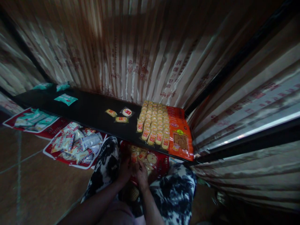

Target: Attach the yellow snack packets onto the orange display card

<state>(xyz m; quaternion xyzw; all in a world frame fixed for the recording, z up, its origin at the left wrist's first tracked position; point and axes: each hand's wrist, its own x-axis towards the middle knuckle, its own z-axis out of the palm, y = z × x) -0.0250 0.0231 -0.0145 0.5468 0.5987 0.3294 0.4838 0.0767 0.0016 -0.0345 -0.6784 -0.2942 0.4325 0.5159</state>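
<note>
My left hand (126, 168) and my right hand (141, 171) are close together between my knees, fingers closed. A small wrapped biscuit pack (134, 157) with a red and yellow label shows upright at their fingertips, pinched between them; dim light blurs the exact grip. Just beyond and under my hands lies an open red bag (164, 164) with loose wrapped biscuits (152, 158) in it. On the black shelf (93, 107) above, wrapped biscuit packs (153, 120) stand in tight rows, next to an orange snack bag (179, 134) lying flat.
Two biscuit packs (122, 119) and a round white-wrapped one (127, 112) lie mid-shelf. Teal packets (66, 99) are at its left end. Below left, red-and-white bags hold teal packets (35, 119) and striped packets (78, 143). Pleated curtain (131, 56) and dark bars (234, 72) surround the shelf.
</note>
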